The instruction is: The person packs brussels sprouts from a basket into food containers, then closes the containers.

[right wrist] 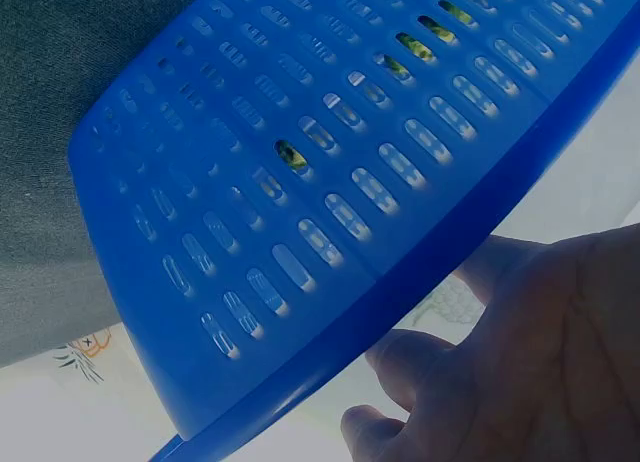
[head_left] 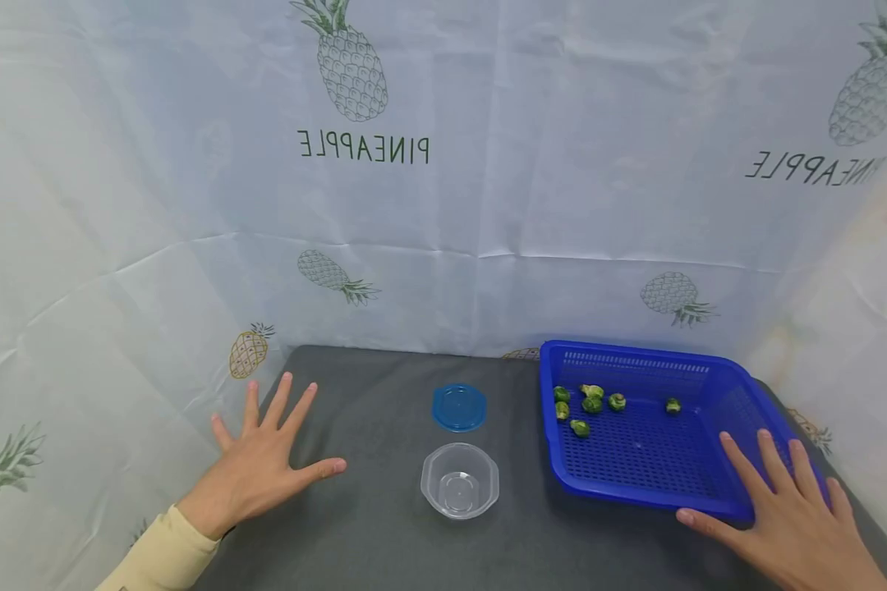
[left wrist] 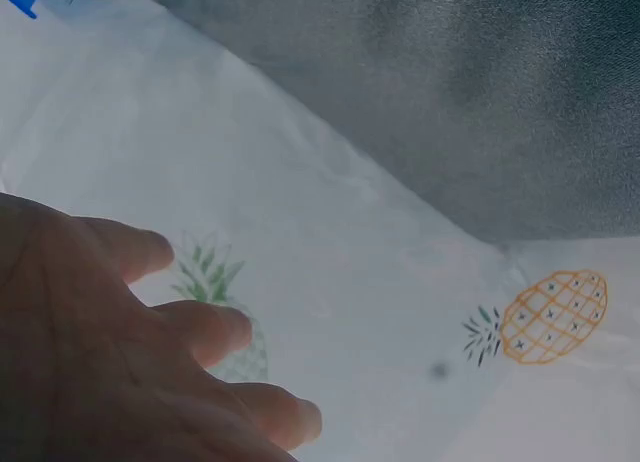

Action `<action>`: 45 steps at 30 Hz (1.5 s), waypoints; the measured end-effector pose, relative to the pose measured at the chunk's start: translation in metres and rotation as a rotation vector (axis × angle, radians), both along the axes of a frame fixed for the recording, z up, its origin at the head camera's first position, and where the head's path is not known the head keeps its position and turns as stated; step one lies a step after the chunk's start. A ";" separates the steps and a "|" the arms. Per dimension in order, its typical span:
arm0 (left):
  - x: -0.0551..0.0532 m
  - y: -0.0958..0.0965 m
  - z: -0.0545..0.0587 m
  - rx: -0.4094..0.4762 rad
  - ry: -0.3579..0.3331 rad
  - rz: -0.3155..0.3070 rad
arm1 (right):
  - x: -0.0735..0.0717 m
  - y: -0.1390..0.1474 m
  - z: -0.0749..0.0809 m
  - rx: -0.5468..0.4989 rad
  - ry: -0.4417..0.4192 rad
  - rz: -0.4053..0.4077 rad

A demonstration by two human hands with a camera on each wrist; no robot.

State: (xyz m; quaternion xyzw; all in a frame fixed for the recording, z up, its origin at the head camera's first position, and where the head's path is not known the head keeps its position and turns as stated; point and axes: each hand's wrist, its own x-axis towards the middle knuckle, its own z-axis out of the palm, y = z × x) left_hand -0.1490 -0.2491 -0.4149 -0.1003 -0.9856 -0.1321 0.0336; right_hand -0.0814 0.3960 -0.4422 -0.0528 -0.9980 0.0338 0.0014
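Note:
My left hand (head_left: 255, 472) is spread with straight fingers over the left part of the grey table and holds nothing. In the left wrist view its fingers (left wrist: 215, 327) stand out against the white cloth. My right hand (head_left: 798, 517) is also spread, by the near right corner of a blue plastic basket (head_left: 636, 497); whether it touches the rim cannot be told. Several Brussels sprouts (head_left: 592, 405) lie in the basket, mostly toward its left side. Between the hands stands a clear plastic container (head_left: 460, 484), uncovered, with a round blue lid (head_left: 459, 408) lying flat behind it.
A white cloth (head_left: 473, 205) printed with pineapples hangs behind the table and along both sides. The grey tabletop (head_left: 384, 525) shows around the container and lid. In the right wrist view, the slotted basket wall (right wrist: 240, 152) fills much of the picture.

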 end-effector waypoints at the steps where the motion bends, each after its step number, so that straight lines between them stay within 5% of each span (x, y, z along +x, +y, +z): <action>1: 0.000 0.000 0.000 0.001 0.001 0.000 | 0.000 0.000 0.001 0.000 -0.001 0.005; 8: -0.005 0.002 0.003 0.053 -0.026 -0.011 | -0.011 0.002 0.009 -0.030 0.016 0.052; 18: -0.019 0.036 -0.005 0.352 -0.069 -0.079 | -0.040 -0.001 0.045 -0.147 0.132 0.282; 25: -0.038 0.075 -0.012 0.594 -0.208 -0.144 | -0.081 -0.015 0.063 -0.250 0.106 0.354; 35: -0.048 0.107 -0.038 0.775 -0.463 -0.311 | -0.130 -0.003 0.049 -0.358 -0.057 0.320; 45: -0.045 0.116 -0.045 0.876 -0.593 -0.293 | -0.158 0.005 0.028 -0.424 -0.126 0.294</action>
